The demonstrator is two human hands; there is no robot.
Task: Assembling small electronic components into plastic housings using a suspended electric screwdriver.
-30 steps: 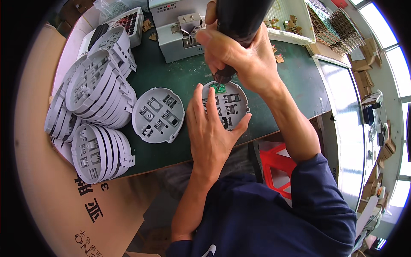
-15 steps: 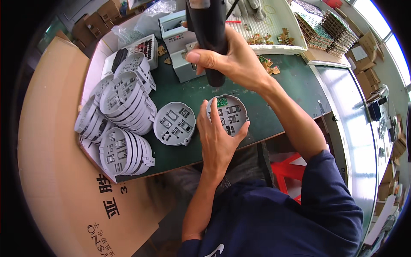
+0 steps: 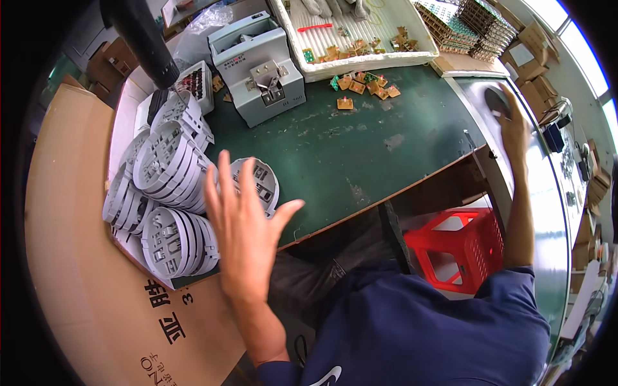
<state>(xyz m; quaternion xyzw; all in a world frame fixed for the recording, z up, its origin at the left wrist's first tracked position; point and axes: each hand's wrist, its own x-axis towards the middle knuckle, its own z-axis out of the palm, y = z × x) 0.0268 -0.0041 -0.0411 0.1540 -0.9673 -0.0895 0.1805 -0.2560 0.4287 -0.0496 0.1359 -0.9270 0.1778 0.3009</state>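
Observation:
My left hand [image 3: 243, 238] is open, fingers and thumb spread, over the near left of the bench. Just behind its fingers lies a round grey plastic housing [image 3: 265, 183] with slots and ribs inside, partly hidden by the hand. Whether the fingertips touch it I cannot tell. Far to the right, my right hand [image 3: 515, 132] grips a dark rounded piece [image 3: 495, 101] above the shiny side surface; its details are blurred. A black electric screwdriver [image 3: 141, 42] hangs at the upper left, its tip over the stacked grey housings [image 3: 168, 161].
A grey machine [image 3: 261, 77] stands at the back of the green bench [image 3: 360, 167]. Small brown circuit boards [image 3: 367, 85] lie beside a white foam tray [image 3: 373, 64]. A red plastic stool [image 3: 460, 248] is under the bench edge, and a cardboard sheet [image 3: 71, 212] flanks the left.
My right hand has let go of the screwdriver, which now hangs farther left, and has swung far right. The housing with the green board has left its spot. My left hand has moved left.

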